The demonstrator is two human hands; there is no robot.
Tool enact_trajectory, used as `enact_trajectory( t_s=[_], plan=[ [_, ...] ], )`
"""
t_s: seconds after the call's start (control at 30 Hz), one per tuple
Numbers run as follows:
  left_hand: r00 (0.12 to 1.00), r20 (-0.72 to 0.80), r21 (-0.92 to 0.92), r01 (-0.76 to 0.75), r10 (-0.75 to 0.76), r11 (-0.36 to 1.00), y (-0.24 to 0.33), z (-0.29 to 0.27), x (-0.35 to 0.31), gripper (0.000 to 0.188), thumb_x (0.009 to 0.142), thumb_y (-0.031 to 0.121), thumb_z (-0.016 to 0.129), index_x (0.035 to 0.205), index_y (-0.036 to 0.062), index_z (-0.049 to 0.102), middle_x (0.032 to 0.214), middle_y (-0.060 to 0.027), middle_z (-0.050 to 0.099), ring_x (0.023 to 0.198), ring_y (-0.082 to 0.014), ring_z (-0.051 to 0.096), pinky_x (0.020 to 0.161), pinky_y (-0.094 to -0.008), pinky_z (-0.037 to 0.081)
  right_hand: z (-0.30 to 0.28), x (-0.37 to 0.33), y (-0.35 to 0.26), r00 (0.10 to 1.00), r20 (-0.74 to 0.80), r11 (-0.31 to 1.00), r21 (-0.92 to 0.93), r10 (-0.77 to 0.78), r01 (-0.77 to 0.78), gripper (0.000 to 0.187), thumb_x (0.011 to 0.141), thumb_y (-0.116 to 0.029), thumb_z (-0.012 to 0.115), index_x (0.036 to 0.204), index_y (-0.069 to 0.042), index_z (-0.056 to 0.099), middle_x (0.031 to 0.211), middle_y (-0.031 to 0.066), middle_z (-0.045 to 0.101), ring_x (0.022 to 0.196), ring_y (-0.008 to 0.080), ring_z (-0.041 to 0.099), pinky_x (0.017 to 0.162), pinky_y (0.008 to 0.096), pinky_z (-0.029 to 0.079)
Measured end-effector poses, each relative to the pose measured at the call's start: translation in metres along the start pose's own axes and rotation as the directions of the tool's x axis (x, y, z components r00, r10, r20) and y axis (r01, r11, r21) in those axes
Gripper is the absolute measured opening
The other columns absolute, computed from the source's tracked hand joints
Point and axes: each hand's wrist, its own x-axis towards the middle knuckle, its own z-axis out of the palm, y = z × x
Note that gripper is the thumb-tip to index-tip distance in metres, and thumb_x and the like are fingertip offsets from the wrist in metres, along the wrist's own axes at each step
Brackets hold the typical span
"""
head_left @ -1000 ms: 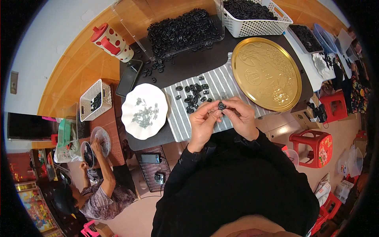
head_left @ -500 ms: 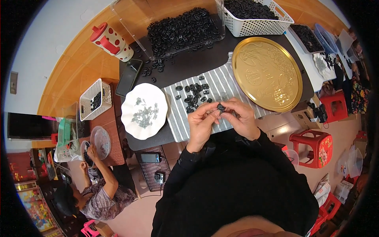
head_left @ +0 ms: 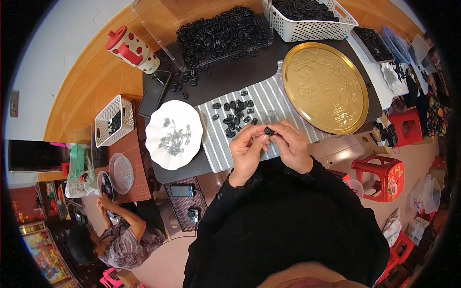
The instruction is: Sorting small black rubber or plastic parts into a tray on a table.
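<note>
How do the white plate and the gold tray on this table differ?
The white plate has a wavy rim; the gold tray has a smooth one. The plate holds small greyish pieces, while the tray shows a raised pattern. The plate sits by the striped cloth's left side, the tray by its right. Both are on the dark table.

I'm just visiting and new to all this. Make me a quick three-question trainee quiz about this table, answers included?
1. True or false: the left hand and right hand both hold one small black piece.
2. Which meets the striped cloth: (a) red-lidded tumbler, (b) round gold-coloured tray, (c) phone?
3. What lies on the white scalloped plate?

Key: 1. True. 2. b. 3. Small clear-looking pieces.
</note>
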Motion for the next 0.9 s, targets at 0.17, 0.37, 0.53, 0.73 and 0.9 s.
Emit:
enact_trajectory(
  t_s=[0.17,0.37,0.53,0.73,0.9],
  plan=[
    [0.999,0.007,0.056,-0.053,0.053,0.997,0.0024,0.0013,-0.0015,0.021,0.089,-0.009,0.06,0.11,-0.0059,0.063,0.093,-0.0062,0.06,0.074,-0.0098,0.059,0.06,-0.0202,0.049,0.004,-0.0008,-0.0002,0.999,-0.028,0.998,-0.041,-0.046,0.045,0.028,0.082,0.011,0.061,0.109,0.004,0.06,0.087,0.0136,0.059,0.072,0.0251,0.061,0.062,0.0312,0.048],
    [0.998,0.012,0.064,-0.057,0.056,0.996,0.0012,-0.0001,-0.0022,0.02,0.089,-0.008,0.06,0.109,-0.0059,0.063,0.092,-0.0058,0.059,0.073,-0.0097,0.059,0.058,-0.0205,0.049,0.0065,-0.0031,0.0004,0.999,-0.034,0.998,-0.048,-0.043,0.041,0.029,0.082,0.011,0.059,0.109,0.004,0.059,0.088,0.0144,0.058,0.072,0.0262,0.06,0.062,0.0318,0.048],
    [0.999,0.02,0.075,-0.052,0.05,0.996,0.0028,-0.0001,-0.0026,0.019,0.089,-0.008,0.06,0.108,-0.0055,0.063,0.092,-0.006,0.059,0.072,-0.0097,0.058,0.058,-0.0207,0.048,0.0073,-0.0025,-0.0002,0.995,-0.052,0.995,-0.053,-0.082,0.079,0.028,0.081,0.013,0.058,0.108,0.004,0.06,0.087,0.0142,0.058,0.07,0.0262,0.06,0.061,0.0321,0.048],
    [0.998,0.029,0.103,-0.059,0.056,0.993,0.0021,-0.0006,-0.0017,0.017,0.089,-0.008,0.06,0.105,-0.0052,0.064,0.09,-0.0055,0.059,0.069,-0.0087,0.057,0.057,-0.0203,0.047,0.0078,-0.0055,0.0048,0.991,-0.067,0.991,-0.071,-0.119,0.114,0.026,0.082,0.012,0.059,0.107,0.005,0.06,0.087,0.0144,0.061,0.069,0.0226,0.059,0.06,0.0295,0.047],
    [0.998,-0.012,0.036,-0.063,0.064,0.997,0.0005,0.0041,0.003,0.017,0.09,-0.008,0.059,0.105,-0.005,0.064,0.089,-0.0048,0.058,0.068,-0.0076,0.056,0.057,-0.0196,0.046,0.0059,0.0006,-0.0006,0.997,-0.073,0.999,-0.005,-0.037,0.036,0.023,0.084,0.01,0.058,0.106,0.004,0.061,0.086,0.0123,0.058,0.07,0.022,0.06,0.062,0.0292,0.048]
  ],
)
